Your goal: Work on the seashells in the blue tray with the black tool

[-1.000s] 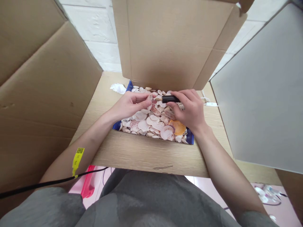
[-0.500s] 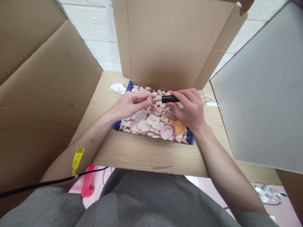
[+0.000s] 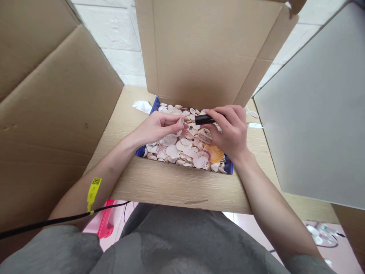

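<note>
My left hand [image 3: 159, 127] pinches a small pale seashell [image 3: 181, 121] between thumb and fingers. In my right hand [image 3: 230, 131] is a black pen-shaped mini drill [image 3: 203, 119] with a brass-coloured tip pointing left at that shell. A tiny gap seems to separate the tip from the shell; exact contact is too small to tell. Both hands are above a shallow blue-edged box [image 3: 229, 165] filled with seashells. Among these lie an orange scallop shell [image 3: 216, 153] near my right wrist and a speckled pinkish shell [image 3: 202, 160].
The box's brown cardboard lid [image 3: 205, 49] stands up behind it. Cardboard [image 3: 54, 110] walls the left side, a grey panel [image 3: 313, 110] the right. Crumpled white plastic [image 3: 142, 106] and a white cable connector [image 3: 254, 125] lie on the wooden table [image 3: 176, 186]. A black cable [image 3: 57, 221] crosses my left arm.
The shell in my left fingers has turned a little and sits slightly farther right. My right hand has shifted slightly, still holding the drill.
</note>
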`<state>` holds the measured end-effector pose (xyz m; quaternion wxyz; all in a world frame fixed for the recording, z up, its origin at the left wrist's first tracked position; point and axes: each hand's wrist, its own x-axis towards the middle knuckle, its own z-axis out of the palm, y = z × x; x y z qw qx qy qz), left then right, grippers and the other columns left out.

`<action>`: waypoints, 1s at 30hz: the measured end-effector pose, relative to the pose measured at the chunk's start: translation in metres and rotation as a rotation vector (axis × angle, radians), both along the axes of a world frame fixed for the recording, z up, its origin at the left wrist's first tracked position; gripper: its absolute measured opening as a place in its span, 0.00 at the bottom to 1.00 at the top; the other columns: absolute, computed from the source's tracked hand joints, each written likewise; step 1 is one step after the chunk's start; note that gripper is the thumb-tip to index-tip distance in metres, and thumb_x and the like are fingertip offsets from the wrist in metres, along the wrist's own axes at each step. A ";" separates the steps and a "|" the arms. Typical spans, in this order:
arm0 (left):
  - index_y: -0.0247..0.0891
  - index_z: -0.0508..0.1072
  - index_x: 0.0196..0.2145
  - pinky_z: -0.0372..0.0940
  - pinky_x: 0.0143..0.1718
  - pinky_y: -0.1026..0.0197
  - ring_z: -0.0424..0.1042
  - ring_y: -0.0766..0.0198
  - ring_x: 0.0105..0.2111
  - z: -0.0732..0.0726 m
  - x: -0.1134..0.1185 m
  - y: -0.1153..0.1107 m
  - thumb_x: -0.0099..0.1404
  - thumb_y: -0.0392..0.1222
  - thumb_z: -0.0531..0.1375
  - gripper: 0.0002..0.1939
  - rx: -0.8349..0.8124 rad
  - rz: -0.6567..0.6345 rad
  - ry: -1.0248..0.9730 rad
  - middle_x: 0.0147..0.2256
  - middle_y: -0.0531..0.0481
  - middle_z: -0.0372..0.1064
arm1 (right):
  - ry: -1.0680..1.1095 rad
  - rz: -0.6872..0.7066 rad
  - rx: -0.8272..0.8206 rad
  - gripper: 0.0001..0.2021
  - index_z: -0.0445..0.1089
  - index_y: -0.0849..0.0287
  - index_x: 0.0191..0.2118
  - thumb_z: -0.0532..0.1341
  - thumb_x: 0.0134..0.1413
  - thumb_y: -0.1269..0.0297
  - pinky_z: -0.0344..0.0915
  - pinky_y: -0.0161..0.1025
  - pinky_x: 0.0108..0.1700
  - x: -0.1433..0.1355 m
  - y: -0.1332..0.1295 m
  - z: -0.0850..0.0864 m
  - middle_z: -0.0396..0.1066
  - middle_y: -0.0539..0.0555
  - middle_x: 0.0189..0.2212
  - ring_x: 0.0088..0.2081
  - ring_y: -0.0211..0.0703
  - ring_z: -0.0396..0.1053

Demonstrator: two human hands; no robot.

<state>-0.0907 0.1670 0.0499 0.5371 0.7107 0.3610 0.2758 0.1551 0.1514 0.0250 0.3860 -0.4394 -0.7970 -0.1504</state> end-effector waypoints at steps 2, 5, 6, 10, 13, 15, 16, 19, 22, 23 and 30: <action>0.38 0.78 0.48 0.69 0.42 0.64 0.76 0.63 0.41 0.000 0.000 0.000 0.66 0.47 0.61 0.16 -0.003 -0.001 -0.002 0.44 0.46 0.78 | 0.006 0.009 -0.005 0.13 0.70 0.50 0.48 0.61 0.58 0.57 0.64 0.47 0.47 0.000 0.001 0.000 0.74 0.54 0.41 0.44 0.47 0.68; 0.38 0.77 0.49 0.69 0.43 0.63 0.76 0.62 0.42 0.000 0.000 0.000 0.65 0.48 0.61 0.18 -0.009 0.007 -0.006 0.45 0.46 0.77 | 0.005 0.020 -0.098 0.14 0.71 0.53 0.47 0.60 0.58 0.54 0.64 0.46 0.44 0.000 0.001 -0.001 0.74 0.55 0.40 0.42 0.47 0.68; 0.38 0.76 0.50 0.69 0.43 0.63 0.76 0.61 0.42 -0.001 0.000 0.000 0.65 0.48 0.61 0.18 -0.008 0.014 -0.011 0.45 0.46 0.77 | 0.002 0.026 -0.137 0.14 0.71 0.54 0.46 0.59 0.59 0.53 0.64 0.45 0.43 0.000 0.002 -0.001 0.74 0.55 0.39 0.41 0.46 0.68; 0.38 0.77 0.50 0.70 0.41 0.62 0.76 0.60 0.41 -0.002 -0.001 0.000 0.64 0.49 0.63 0.19 -0.003 0.065 -0.030 0.42 0.46 0.78 | -0.021 0.030 -0.233 0.15 0.71 0.57 0.43 0.56 0.61 0.51 0.63 0.41 0.39 0.000 0.000 -0.003 0.74 0.54 0.35 0.36 0.43 0.68; 0.38 0.77 0.48 0.70 0.40 0.63 0.76 0.61 0.40 -0.001 0.000 -0.001 0.63 0.49 0.63 0.18 0.009 0.087 -0.047 0.42 0.46 0.78 | -0.029 0.026 -0.259 0.16 0.71 0.58 0.43 0.55 0.61 0.51 0.63 0.40 0.38 -0.001 -0.001 -0.003 0.74 0.54 0.34 0.37 0.43 0.69; 0.39 0.77 0.49 0.70 0.39 0.64 0.76 0.61 0.40 0.001 0.001 -0.001 0.64 0.48 0.63 0.18 0.009 0.101 -0.067 0.43 0.47 0.77 | -0.030 0.026 -0.271 0.16 0.71 0.58 0.43 0.55 0.62 0.52 0.63 0.39 0.38 -0.001 -0.001 -0.003 0.74 0.54 0.34 0.37 0.42 0.70; 0.39 0.77 0.49 0.70 0.38 0.64 0.76 0.61 0.39 0.002 0.002 -0.002 0.64 0.48 0.63 0.18 0.006 0.112 -0.075 0.43 0.47 0.77 | -0.032 0.026 -0.272 0.16 0.71 0.58 0.44 0.55 0.62 0.51 0.63 0.39 0.38 -0.001 -0.001 -0.003 0.74 0.54 0.34 0.37 0.42 0.70; 0.37 0.77 0.48 0.71 0.36 0.64 0.76 0.61 0.37 0.005 0.004 -0.003 0.64 0.47 0.63 0.17 -0.006 0.139 -0.076 0.40 0.46 0.78 | -0.043 0.036 -0.242 0.16 0.70 0.57 0.45 0.55 0.62 0.51 0.63 0.40 0.39 -0.001 0.000 -0.002 0.74 0.54 0.35 0.37 0.43 0.69; 0.37 0.77 0.47 0.70 0.33 0.65 0.76 0.63 0.34 0.006 0.004 -0.003 0.64 0.47 0.63 0.16 0.002 0.133 -0.059 0.37 0.47 0.78 | -0.049 0.028 -0.166 0.16 0.70 0.56 0.47 0.56 0.61 0.51 0.63 0.43 0.42 0.000 0.001 -0.001 0.74 0.55 0.38 0.39 0.45 0.68; 0.37 0.78 0.47 0.70 0.33 0.65 0.76 0.63 0.34 0.005 0.003 -0.002 0.64 0.47 0.63 0.16 0.007 0.125 -0.054 0.36 0.48 0.78 | -0.049 0.018 -0.137 0.16 0.70 0.55 0.47 0.57 0.60 0.51 0.63 0.44 0.43 0.000 0.001 -0.001 0.74 0.55 0.39 0.40 0.46 0.68; 0.38 0.77 0.48 0.69 0.42 0.64 0.76 0.62 0.41 -0.001 0.000 0.000 0.65 0.46 0.62 0.16 0.002 0.021 -0.023 0.43 0.47 0.78 | -0.052 -0.006 0.012 0.15 0.68 0.49 0.51 0.60 0.59 0.56 0.63 0.48 0.48 0.001 -0.001 -0.002 0.74 0.53 0.42 0.44 0.47 0.68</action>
